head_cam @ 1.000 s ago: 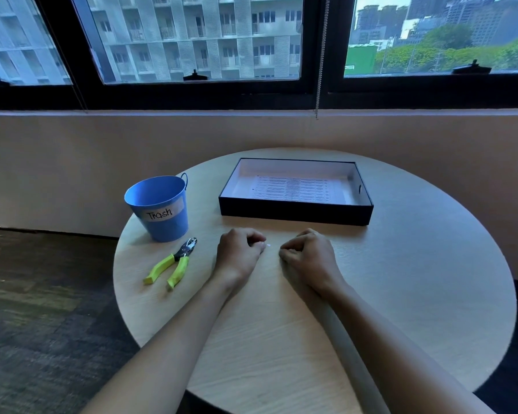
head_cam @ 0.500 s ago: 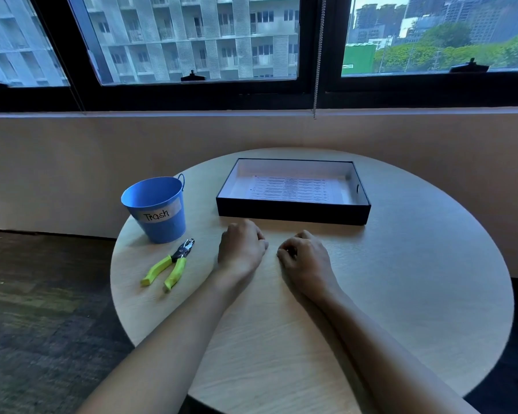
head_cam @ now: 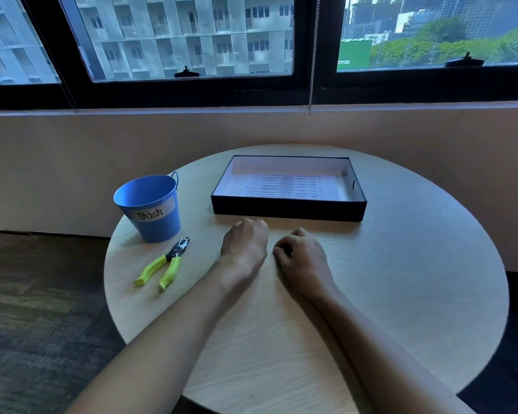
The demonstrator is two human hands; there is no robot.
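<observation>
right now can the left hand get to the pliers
Probably yes: the pliers lie on the table just left of the left hand, nothing between them; the bucket stands farther back.

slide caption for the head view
Left hand and right hand rest curled on a round table near pliers, a trash bucket and a black tray.

A blue bucket [head_cam: 150, 210] (labelled "Trash") stood left of and beyond the left hand [head_cam: 244, 245]; a green-handled punch [head_cam: 165, 264] lay beside that hand, both on the round table [head_cam: 416, 279]. Windows [head_cam: 192, 34] ran far beyond.
</observation>
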